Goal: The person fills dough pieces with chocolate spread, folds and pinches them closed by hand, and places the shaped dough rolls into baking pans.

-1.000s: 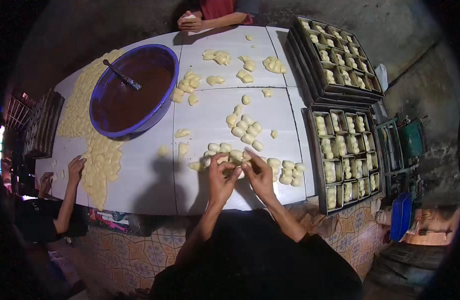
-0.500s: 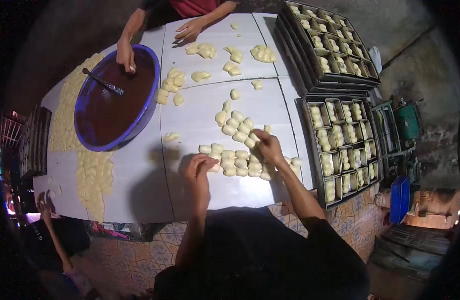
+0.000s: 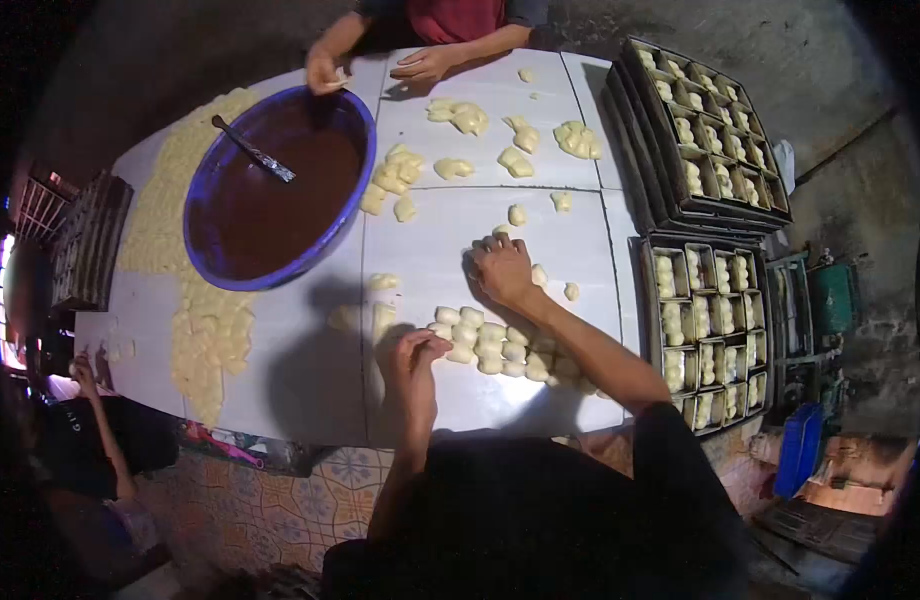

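My left hand (image 3: 416, 362) is at the left end of a block of small pale dough balls (image 3: 490, 350) set close together in rows. Its fingers are curled together, the tips against an end ball. Farther out, my right hand (image 3: 503, 270) reaches palm down over the white table, fingers spread. A dough piece (image 3: 517, 215) lies just beyond those fingertips, and another (image 3: 538, 275) is beside the wrist. What is under the right palm is hidden. My right forearm covers part of the rows.
A blue basin (image 3: 370, 150) of brown liquid with a brush (image 3: 255, 150) stands at left, beside a sheet of dough pieces (image 3: 215, 330). Divided metal trays (image 3: 710, 330) filled with dough are at right. Across the table, a co-worker's hands (image 3: 425, 66) are near loose dough lumps (image 3: 460, 115).
My right hand has moved away from the rows, outward over the table. The loose cluster of dough balls beside it no longer shows. The co-worker's hand has risen from the basin. The view has shifted.
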